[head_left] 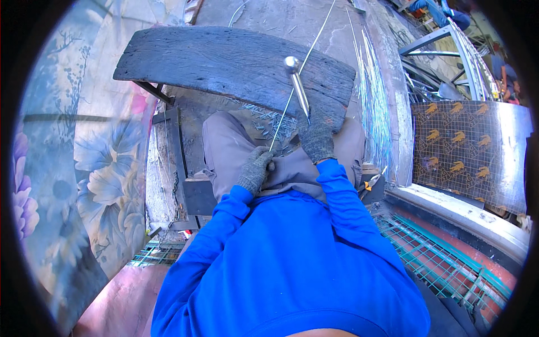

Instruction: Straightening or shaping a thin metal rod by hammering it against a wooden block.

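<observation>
My left hand (255,169), in a grey knit glove, is closed round the lower end of a long thin metal rod (284,112) above my lap. The rod slants up and away to the right, over the dark wooden bench (224,62). In my right hand (316,137), also gloved, is a shiny metal bar with a ball-shaped end (300,91). Its ball points away from me over the bench, close to the rod. Whether bar and rod touch, I cannot tell. Short cut metal pieces (272,121) lie in a heap below the bench's near edge.
A bundle of long thin rods (373,106) stretches along the floor at the right. Pliers with yellow-orange handles (371,181) rest beside my right thigh. A flower-patterned sheet (106,168) hangs at the left. Farther right are a patterned panel (457,146) and a metal frame (432,40).
</observation>
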Demonstrator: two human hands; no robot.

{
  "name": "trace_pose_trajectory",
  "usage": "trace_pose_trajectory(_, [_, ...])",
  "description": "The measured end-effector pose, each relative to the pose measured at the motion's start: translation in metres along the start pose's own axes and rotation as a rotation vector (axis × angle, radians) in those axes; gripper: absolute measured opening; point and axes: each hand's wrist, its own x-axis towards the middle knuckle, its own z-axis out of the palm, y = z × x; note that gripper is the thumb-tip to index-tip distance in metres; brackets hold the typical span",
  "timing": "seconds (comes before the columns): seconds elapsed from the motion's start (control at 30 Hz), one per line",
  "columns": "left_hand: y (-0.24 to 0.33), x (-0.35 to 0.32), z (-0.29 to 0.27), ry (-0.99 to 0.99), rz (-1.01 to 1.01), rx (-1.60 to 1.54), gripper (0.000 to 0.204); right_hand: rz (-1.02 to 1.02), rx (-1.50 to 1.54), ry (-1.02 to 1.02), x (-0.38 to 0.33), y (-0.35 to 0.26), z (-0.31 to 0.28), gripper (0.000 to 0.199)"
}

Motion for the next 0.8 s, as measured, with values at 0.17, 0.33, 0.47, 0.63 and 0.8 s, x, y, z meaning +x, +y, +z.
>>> trace_pose_trajectory(0.17, [0.004,-0.009,0.002,0.042,0.011,0.082,0.023,0.067,0.212,-0.018,0.013,0.003,-0.01,0.041])
trace_pose_trajectory(0.33, [-0.007,-0.004,-0.004,0.025,0.011,0.058,0.024,-0.043,0.217,0.126,0.011,0.006,-0.007,0.04])
trace_pose_trajectory(0.47, [0.001,-0.009,-0.002,0.015,-0.04,0.003,0.024,0.052,0.161,-0.06,0.014,0.02,-0.006,0.041])
trace_pose_trajectory(0.63, [0.001,-0.007,-0.002,0.001,-0.022,0.001,0.022,-0.059,0.233,0.09,-0.002,0.028,-0.002,0.039])
trace_pose_trajectory(0.8, [-0.01,0.005,-0.007,-0.03,0.004,-0.051,0.022,-0.222,0.017,-0.036,-0.007,0.023,-0.016,0.034])
